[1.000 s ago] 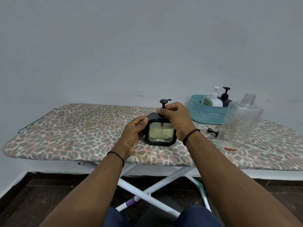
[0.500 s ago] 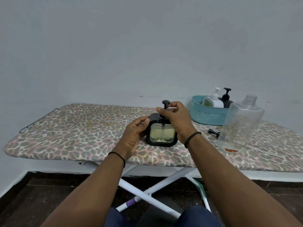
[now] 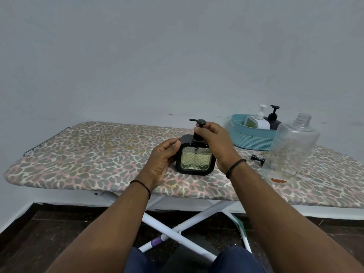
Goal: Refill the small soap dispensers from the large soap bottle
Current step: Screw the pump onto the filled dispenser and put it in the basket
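On the patterned counter (image 3: 82, 154), at centre, the dispenser (image 3: 195, 161) is grasped at its side by the left grip (image 3: 162, 159) while its pump (image 3: 199, 127) is pinched by the right grip (image 3: 214, 140), with the bottle (image 3: 291, 148) at 3 o'clock.

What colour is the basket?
The basket is light blue-green, seen in the head view.

The person's forearms are bare, with no sleeves in view. Each wrist carries a thin black cord bracelet: the left bracelet (image 3: 142, 186) circles the wrist just below the left hand (image 3: 161, 160), and the right bracelet (image 3: 235, 166) sits below the right hand (image 3: 213, 142). At 6 o'clock in the view, both knees show dark navy trousers (image 3: 234, 260).
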